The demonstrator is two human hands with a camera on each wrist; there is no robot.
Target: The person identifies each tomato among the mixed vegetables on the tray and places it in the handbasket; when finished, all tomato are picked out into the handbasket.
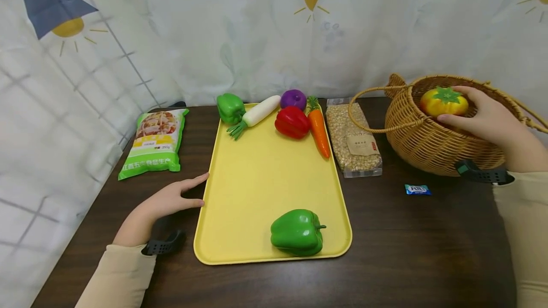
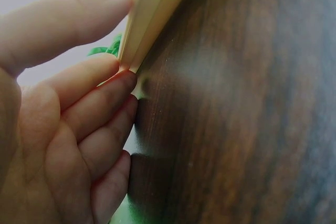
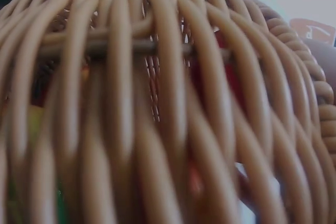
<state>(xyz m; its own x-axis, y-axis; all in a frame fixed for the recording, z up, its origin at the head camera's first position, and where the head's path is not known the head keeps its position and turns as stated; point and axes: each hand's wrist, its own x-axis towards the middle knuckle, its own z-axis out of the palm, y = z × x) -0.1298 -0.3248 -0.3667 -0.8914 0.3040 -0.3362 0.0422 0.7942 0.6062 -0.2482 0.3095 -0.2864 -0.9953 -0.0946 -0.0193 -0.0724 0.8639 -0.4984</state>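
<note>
My right hand (image 1: pixel 488 117) holds a yellow-and-red tomato (image 1: pixel 445 102) with a green leafy top at the mouth of a wicker basket (image 1: pixel 421 139). In the right wrist view the basket's weave (image 3: pixel 173 93) fills the picture and hides that hand. Over on the left, my left hand (image 1: pixel 167 199) touches the left edge of a yellow tray (image 1: pixel 239 194) with thumb and fingers extended. The left wrist view shows the left hand (image 2: pixel 63 114) against the tray's side wall (image 2: pixel 152 14). A large green bell pepper (image 1: pixel 297 233) lies at the tray's near end.
Along the tray's far end are a small green pepper (image 1: pixel 231 108), a white radish (image 1: pixel 261 111), a purple vegetable (image 1: pixel 293 100), a red pepper (image 1: pixel 292 122) and a carrot (image 1: pixel 318 132). A grain bag (image 1: pixel 348 132), blue wrapper (image 1: pixel 417 189) and green food packet (image 1: pixel 155 141) lie beside it.
</note>
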